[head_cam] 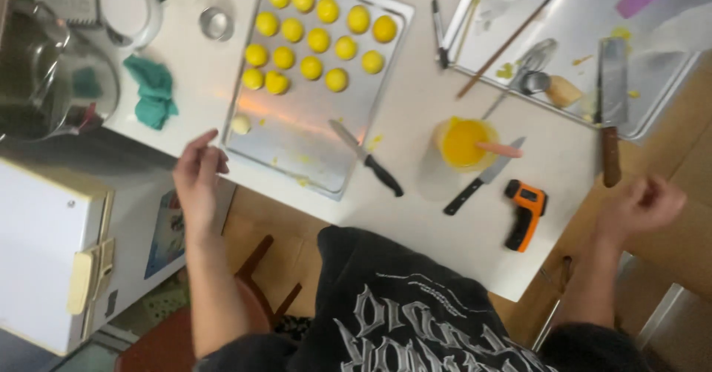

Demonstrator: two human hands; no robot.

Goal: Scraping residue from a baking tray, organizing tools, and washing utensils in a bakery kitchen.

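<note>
My left hand (197,177) hovers at the table's near left corner, fingers loosely spread, holding nothing, close to the metal baking tray (297,131). The tray carries several yellow dough balls (311,34) at its far end and one pale ball (240,124) sits at its left edge. A black-handled knife (366,158) lies across the tray's near right corner. My right hand (641,205) is off the table's right edge, fingers curled in, with nothing visible in it.
A cup of yellow liquid (463,143) with a pink tool, a second knife (482,179), an orange thermometer gun (525,212), a cleaver (612,105), a second tray (578,23), a green cloth (154,90) and a glass bowl (52,83) are around. A white appliance (44,253) stands left.
</note>
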